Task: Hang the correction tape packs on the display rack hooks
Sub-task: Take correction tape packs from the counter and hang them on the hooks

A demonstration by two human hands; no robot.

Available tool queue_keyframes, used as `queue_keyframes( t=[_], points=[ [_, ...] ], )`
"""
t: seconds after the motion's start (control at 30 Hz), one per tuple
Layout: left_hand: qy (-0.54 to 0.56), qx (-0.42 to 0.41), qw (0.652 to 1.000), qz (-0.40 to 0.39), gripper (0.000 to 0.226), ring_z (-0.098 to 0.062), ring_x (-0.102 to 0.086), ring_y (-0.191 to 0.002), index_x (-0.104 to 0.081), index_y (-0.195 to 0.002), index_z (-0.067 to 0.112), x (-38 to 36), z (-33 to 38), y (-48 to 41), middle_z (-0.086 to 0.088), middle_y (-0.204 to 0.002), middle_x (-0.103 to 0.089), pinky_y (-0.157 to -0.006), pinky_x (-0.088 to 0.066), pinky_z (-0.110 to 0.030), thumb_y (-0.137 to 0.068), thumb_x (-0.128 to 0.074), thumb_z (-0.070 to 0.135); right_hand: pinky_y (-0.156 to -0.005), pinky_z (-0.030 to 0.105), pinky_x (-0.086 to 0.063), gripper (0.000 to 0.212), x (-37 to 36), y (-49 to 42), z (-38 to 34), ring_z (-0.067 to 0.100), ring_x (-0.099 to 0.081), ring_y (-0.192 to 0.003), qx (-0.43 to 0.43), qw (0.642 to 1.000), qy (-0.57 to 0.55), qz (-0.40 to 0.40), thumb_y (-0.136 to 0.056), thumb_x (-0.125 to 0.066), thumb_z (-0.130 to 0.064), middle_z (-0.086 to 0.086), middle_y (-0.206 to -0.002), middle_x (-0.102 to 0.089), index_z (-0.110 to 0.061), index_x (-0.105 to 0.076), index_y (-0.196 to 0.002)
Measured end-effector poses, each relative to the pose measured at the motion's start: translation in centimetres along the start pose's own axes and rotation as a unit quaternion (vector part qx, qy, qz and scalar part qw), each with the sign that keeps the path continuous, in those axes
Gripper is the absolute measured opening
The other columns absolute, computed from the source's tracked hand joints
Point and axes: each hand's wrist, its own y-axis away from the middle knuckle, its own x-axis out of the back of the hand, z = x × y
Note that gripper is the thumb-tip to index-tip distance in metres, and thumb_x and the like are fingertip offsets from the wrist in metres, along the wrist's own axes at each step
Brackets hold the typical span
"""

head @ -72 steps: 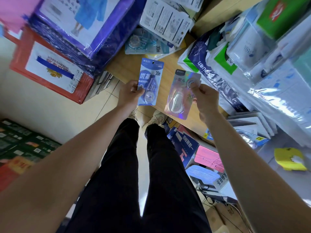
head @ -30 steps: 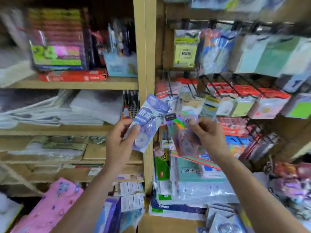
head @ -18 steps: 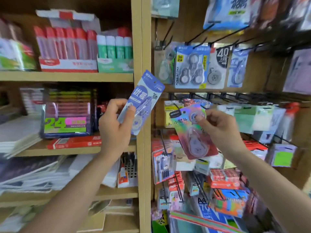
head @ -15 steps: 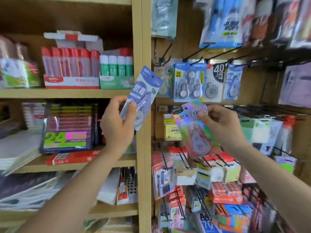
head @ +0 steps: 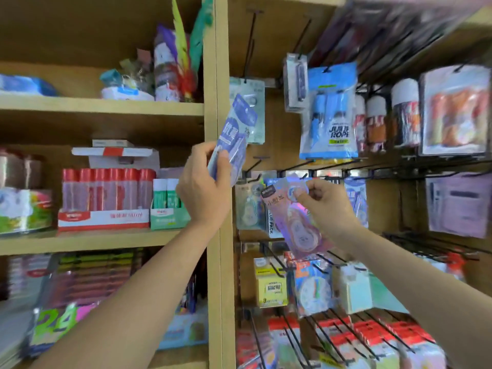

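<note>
View: head camera, facing wooden shelving, with some motion blur at the edges.
Left hand [head: 202, 187]: is gripping the lower part of the blue pack [head: 234, 137], with the thumb lying across the front and the fingers curling behind.
Blue pack: flat glossy card with a clear blister. It is leaning top-right in front of the tan wooden upright [head: 221, 75], and its top edge is overlapping a pale teal pack [head: 250, 113] that is hanging from an upper hook.
Right hand [head: 327, 206]: is pinching the top of the holographic pack [head: 295, 222] between thumb and forefinger, with the other fingers curling in.
Holographic pack: iridescent pink-lilac card carrying a clear oval blister. It is dangling at a slant in front of the middle hook row; I cannot tell whether its hang hole is meeting a hook.
Hooks [head: 254, 167]: thin black wire prongs, jutting in rows from the matte wooden backboard [head: 279, 129].
Neighbours: a shiny blue jump rope pack [head: 330, 113] is hanging at upper right; red-capped glue sticks [head: 106, 193] are standing in a carton on the left shelf.
</note>
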Motion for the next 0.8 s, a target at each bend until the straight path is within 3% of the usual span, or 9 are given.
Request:
queue_keyframes(
  t=[0.1, 0.2, 0.3, 0.4, 0.5, 0.63, 0.8],
  points=[
    [-0.006, 0.025, 1.000, 0.001, 0.022, -0.009, -0.060, -0.087, -0.062, -0.109, 0.015, -1.1, -1.1, -1.0, 0.003, -0.101, -0.070, -0.064, -0.036, -0.024, -0.100, -0.057, 0.035, -0.049, 0.018, -0.031, 0.019, -0.9, -1.2, 0.2, 0.004, -0.041, -0.050, 0.007, 1.000, 0.020, -0.010, -0.093, -0.067, -0.020, 0.008, -0.062, -0.056, -0.007, -0.067, -0.078],
    [-0.022, -0.004, 1.000, -0.006, 0.029, -0.015, -0.058, -0.091, -0.062, -0.104, 0.010, -1.9, -3.1, -1.3, -0.001, -0.101, -0.066, -0.069, -0.039, -0.027, -0.100, -0.052, 0.037, -0.054, 0.026, -0.036, 0.022, -1.8, -2.4, 0.4, 0.010, -0.046, -0.057, 0.019, 0.999, 0.028, -0.016, -0.093, -0.067, -0.020, 0.021, -0.068, -0.061, -0.003, -0.066, -0.080],
    [-0.039, -0.017, 0.999, 0.004, 0.026, -0.020, -0.058, -0.095, -0.061, -0.102, 0.009, -2.5, -4.3, -1.2, -0.004, -0.105, -0.063, -0.080, -0.041, -0.034, -0.101, -0.051, 0.033, -0.048, 0.016, -0.030, 0.029, -2.6, -3.3, 0.8, 0.004, -0.038, -0.048, 0.020, 0.998, 0.058, -0.015, -0.093, -0.067, -0.023, 0.001, -0.056, -0.050, -0.010, -0.059, -0.069],
    [-0.050, 0.008, 0.999, 0.014, 0.026, -0.017, -0.058, -0.095, -0.060, -0.103, 0.010, -2.7, -4.6, -1.2, -0.003, -0.105, -0.063, -0.081, -0.032, -0.024, -0.102, -0.051, 0.034, -0.054, 0.022, -0.038, 0.022, -3.3, -4.1, 1.5, 0.008, -0.048, -0.055, 0.013, 0.999, 0.041, -0.001, -0.091, -0.068, -0.029, 0.006, -0.063, -0.062, -0.013, -0.066, -0.076],
    [-0.070, 0.005, 0.997, 0.015, 0.025, -0.016, -0.057, -0.093, -0.060, -0.103, 0.011, -2.7, -4.8, -1.1, -0.003, -0.103, -0.063, -0.080, -0.030, -0.024, -0.102, -0.052, 0.034, -0.057, 0.030, -0.040, 0.020, -3.9, -4.4, 2.0, 0.015, -0.052, -0.060, -0.005, 1.000, 0.009, 0.015, -0.091, -0.069, -0.031, 0.014, -0.073, -0.068, -0.012, -0.069, -0.083],
    [-0.076, -0.004, 0.997, 0.017, 0.026, -0.012, -0.054, -0.091, -0.060, -0.101, 0.010, -2.8, -4.8, -1.0, -0.002, -0.101, -0.063, -0.079, -0.027, -0.021, -0.101, -0.051, 0.035, -0.056, 0.030, -0.038, 0.020, -4.8, -4.6, 2.5, 0.016, -0.048, -0.059, -0.018, 1.000, -0.018, 0.018, -0.092, -0.068, -0.028, 0.025, -0.079, -0.066, -0.009, -0.069, -0.084],
    [-0.064, -0.001, 0.998, 0.013, 0.029, -0.009, -0.055, -0.092, -0.059, -0.102, 0.010, -2.8, -4.8, -0.9, -0.002, -0.102, -0.063, -0.080, -0.030, -0.023, -0.101, -0.050, 0.038, -0.052, 0.026, -0.037, 0.022, -5.6, -4.5, 2.7, 0.013, -0.047, -0.053, -0.017, 0.998, -0.044, 0.046, -0.092, -0.069, -0.028, 0.018, -0.068, -0.064, -0.008, -0.070, -0.082]
  ],
)
